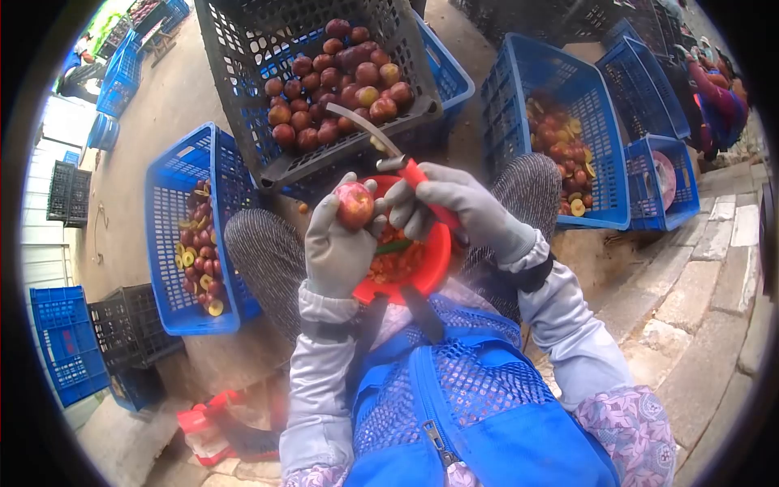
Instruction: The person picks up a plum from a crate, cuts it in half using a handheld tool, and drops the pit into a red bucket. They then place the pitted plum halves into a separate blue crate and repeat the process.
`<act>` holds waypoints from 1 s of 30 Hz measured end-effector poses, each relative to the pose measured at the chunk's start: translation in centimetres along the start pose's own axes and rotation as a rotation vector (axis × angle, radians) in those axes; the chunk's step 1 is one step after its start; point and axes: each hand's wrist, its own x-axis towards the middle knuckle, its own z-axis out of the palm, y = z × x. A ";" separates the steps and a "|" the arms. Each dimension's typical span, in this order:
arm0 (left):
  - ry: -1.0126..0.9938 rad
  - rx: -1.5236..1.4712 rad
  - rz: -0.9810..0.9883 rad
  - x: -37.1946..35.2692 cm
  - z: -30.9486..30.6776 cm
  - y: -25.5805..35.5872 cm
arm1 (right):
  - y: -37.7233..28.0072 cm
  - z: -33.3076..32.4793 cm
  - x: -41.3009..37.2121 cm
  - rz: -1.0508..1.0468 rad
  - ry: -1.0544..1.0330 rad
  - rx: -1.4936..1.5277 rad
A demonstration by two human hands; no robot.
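Gloved in grey, my left hand (334, 252) is closed around a red plum (355, 205) above a red bowl (438, 256). My right hand (462, 203) grips a knife (422, 183) by its red handle; the curved blade points up and to the left, apart from the plum. Fingers of the right hand are close beside the plum. Reddish pieces and something green lie in the bowl, which sits between my knees. Ahead, a tilted black crate (235, 105) holds many whole plums (329, 77).
A blue crate (182, 312) with cut plums stands at my left, another blue crate (604, 146) with cut plums at my right. More crates are stacked farther out. A red-and-white bag (207, 430) lies at lower left. Another person (718, 93) is at the far right.
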 end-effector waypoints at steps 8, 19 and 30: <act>-0.183 -0.085 0.060 0.9 -1.8 -0.7 | 2.5 2.0 -0.4 0.139 0.057 -0.157; -0.123 0.401 0.239 0.7 -2.0 -1.7 | 6.9 1.4 0.8 -0.148 0.239 -0.609; 0.118 0.354 0.281 0.4 -0.2 -3.7 | 5.0 1.6 0.8 0.444 0.239 0.011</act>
